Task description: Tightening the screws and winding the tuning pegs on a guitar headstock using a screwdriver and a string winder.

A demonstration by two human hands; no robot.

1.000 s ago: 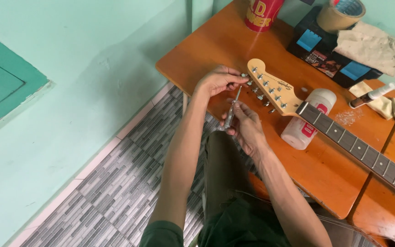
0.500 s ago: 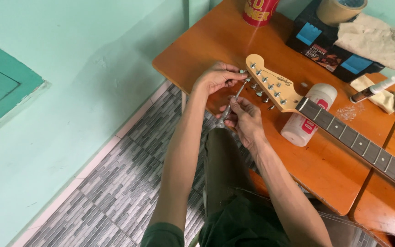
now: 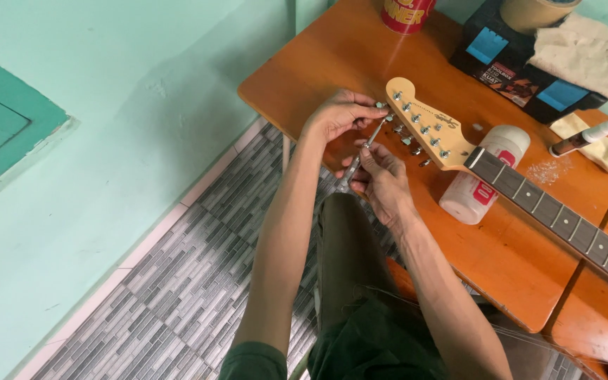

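A guitar neck lies across the orange table (image 3: 332, 63), its pale headstock (image 3: 423, 125) with several metal tuners pointing left. My left hand (image 3: 336, 116) pinches a tuner peg at the headstock's far-left end. My right hand (image 3: 381, 179) grips a slim metal tool (image 3: 364, 149) whose tip reaches up to that same peg. The dark fretboard (image 3: 564, 222) runs away to the lower right.
A white bottle (image 3: 483, 176) lies under the neck. At the back stand a red can (image 3: 406, 13), a black box with blue patches (image 3: 515, 67), a tape roll (image 3: 533, 10) and cloths (image 3: 589, 49). A white tube (image 3: 592, 135) lies right. Grey tiled floor (image 3: 177, 281) is below.
Both hands stay at the headstock's end tuner with the tool; only the view has shifted slightly. No clear movement of the guitar neck.
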